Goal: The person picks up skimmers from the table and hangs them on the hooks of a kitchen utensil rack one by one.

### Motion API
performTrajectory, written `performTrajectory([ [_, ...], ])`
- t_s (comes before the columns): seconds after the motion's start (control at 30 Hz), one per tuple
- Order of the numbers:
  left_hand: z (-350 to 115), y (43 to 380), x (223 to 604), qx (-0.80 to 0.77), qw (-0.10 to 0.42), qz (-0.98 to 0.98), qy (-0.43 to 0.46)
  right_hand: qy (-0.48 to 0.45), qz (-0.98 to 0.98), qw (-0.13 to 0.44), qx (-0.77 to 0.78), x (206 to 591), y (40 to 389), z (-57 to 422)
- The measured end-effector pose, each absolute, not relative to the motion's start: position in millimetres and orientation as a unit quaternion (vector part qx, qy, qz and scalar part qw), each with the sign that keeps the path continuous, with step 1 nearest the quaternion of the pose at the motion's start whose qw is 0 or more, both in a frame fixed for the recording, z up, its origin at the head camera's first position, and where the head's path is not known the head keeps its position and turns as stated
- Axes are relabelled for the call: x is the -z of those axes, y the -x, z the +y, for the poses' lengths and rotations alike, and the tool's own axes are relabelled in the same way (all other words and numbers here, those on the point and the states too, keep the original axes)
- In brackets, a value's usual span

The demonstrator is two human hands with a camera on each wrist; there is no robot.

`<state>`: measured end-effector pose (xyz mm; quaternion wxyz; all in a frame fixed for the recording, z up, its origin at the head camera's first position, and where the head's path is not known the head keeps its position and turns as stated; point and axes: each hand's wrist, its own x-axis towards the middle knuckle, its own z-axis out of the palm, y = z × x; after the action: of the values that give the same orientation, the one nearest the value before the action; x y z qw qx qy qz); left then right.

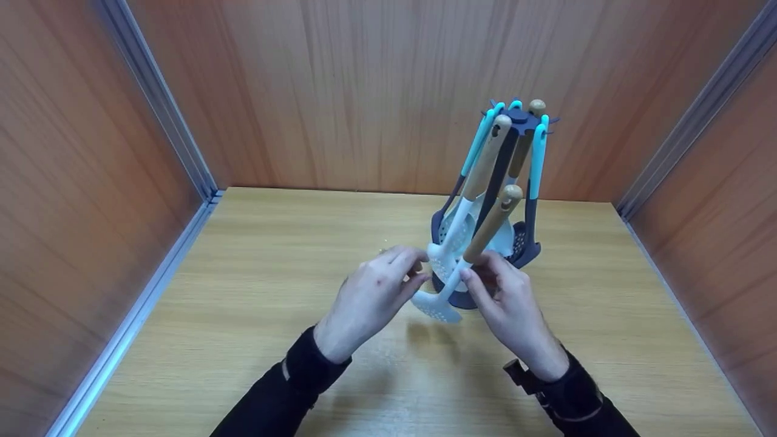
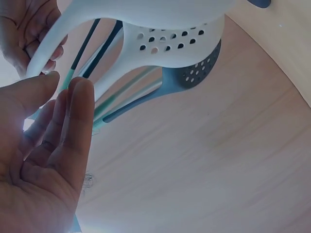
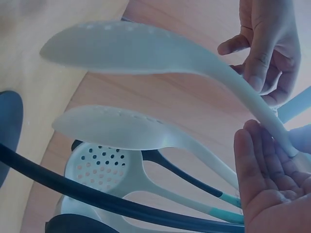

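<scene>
My right hand [image 1: 508, 300] pinches the white stem of a skimmer [image 1: 437, 308] between thumb and fingers, in front of a utensil stand [image 1: 521, 118]. The skimmer has a wooden handle [image 1: 496, 221] tilted up to the right, its perforated white head low at the left. My left hand [image 1: 376, 291] is beside that head, fingers loosely bent and thumb apart from them, nothing between them. In the right wrist view the left fingertips [image 3: 255, 82] are close to the stem. A second white perforated utensil [image 3: 116, 127] with a wooden handle hangs behind.
Around the dark stand hang several utensils, some with turquoise handles [image 1: 538, 161] and dark heads [image 1: 527, 252]. The stand's round base [image 1: 464, 300] rests on the light wooden table [image 1: 291, 243]. Wooden panels [image 1: 364, 91] rise at the back and both sides, with metal rails [image 1: 164, 273] along the corners.
</scene>
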<state>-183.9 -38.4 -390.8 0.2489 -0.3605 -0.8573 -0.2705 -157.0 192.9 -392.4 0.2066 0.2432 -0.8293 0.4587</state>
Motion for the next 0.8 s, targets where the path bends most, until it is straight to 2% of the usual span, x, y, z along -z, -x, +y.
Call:
performTrajectory([
  [0.4, -53.4, 198.6, 388.0, 0.248, 0.302, -0.865, 0.315, -0.232, -0.812, 0.247, -0.474, 364.1, 142.8, 191.1],
  [0.8, -66.0, 209.9, 388.4, 0.229, 0.308, -0.88, 0.279, -0.199, -0.825, 0.227, -0.478, 351.3, 141.9, 205.1],
])
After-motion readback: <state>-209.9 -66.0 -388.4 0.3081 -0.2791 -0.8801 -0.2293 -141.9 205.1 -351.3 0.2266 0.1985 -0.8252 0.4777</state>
